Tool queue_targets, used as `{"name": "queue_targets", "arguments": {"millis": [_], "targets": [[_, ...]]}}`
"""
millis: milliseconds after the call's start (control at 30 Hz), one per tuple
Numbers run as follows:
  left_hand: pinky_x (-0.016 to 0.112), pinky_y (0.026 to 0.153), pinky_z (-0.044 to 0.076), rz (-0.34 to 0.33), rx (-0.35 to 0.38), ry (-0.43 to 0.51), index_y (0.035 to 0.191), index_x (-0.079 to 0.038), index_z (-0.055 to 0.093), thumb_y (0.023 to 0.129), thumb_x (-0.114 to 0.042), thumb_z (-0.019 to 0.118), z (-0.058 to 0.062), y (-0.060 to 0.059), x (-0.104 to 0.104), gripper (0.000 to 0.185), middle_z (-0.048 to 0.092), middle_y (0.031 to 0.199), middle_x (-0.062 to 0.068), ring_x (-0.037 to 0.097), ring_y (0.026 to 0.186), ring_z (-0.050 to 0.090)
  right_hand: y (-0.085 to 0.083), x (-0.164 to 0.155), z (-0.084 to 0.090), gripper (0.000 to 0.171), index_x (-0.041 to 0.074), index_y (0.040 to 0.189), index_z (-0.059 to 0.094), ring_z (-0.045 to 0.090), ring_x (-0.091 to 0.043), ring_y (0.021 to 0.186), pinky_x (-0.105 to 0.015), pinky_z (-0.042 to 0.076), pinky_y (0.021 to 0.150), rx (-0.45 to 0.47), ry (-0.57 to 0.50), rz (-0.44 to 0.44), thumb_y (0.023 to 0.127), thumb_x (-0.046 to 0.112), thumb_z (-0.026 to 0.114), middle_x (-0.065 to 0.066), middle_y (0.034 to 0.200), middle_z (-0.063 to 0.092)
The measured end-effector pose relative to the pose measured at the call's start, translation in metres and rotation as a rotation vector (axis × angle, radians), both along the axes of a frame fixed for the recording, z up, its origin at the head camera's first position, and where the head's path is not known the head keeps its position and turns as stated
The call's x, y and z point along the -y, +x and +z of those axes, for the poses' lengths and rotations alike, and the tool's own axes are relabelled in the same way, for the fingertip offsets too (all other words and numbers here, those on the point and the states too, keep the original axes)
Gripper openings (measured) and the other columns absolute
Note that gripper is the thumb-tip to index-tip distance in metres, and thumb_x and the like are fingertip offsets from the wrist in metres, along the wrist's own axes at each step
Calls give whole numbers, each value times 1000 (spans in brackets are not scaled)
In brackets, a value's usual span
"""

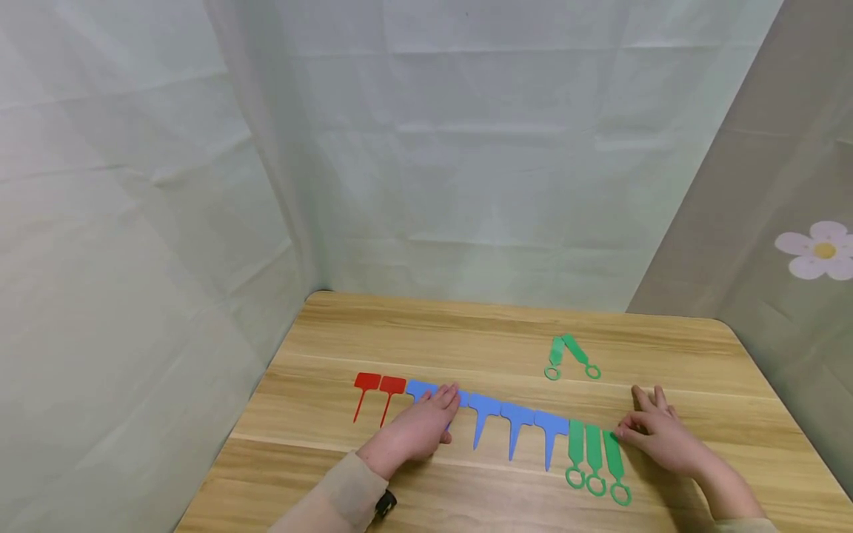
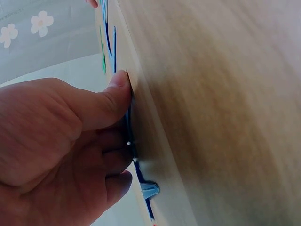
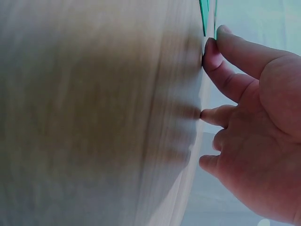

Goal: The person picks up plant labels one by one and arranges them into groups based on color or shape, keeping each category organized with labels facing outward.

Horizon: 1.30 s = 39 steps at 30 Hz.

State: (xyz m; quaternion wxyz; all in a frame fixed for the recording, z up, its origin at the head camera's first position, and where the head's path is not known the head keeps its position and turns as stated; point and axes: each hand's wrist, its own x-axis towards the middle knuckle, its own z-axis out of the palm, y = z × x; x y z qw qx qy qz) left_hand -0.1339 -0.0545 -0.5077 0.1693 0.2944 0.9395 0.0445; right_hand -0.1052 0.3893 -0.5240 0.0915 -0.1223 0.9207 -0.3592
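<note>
A row of flat plastic plant labels lies along the table. Two red T-shaped labels (image 1: 393, 385) form its left end, several blue T-shaped labels (image 1: 517, 414) its middle, and three green ring-ended tags (image 1: 594, 444) its right end. My left hand (image 1: 426, 426) rests over blue labels near the left of the row, fingers extended and partly covering them. In the left wrist view the thumb (image 2: 120, 89) touches a blue label's edge. My right hand (image 1: 666, 437) pinches the upper right edge of the rightmost green tag (image 1: 614, 463) between thumb and index finger, other fingers spread.
Two more green ring tags (image 1: 575, 348) lie farther back on the wooden table (image 1: 466, 326), their tops meeting. Pale cloth (image 1: 500, 185) hangs behind and to the left. A cloth with a flower print (image 1: 825, 250) hangs at the right.
</note>
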Motion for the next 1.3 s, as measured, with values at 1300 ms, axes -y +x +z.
{"name": "queue_targets", "arguments": {"millis": [1300], "targets": [[48,129,27,10,-39,-7,164,-2,42,106,-22,69,-1,4,-1,67,31,174,12,29,160,29,-6,-8,11,19,17,87,61,-9,-85,137,-92,-7,105,-94,27,-22,103,21,72,-59,150,23]]}}
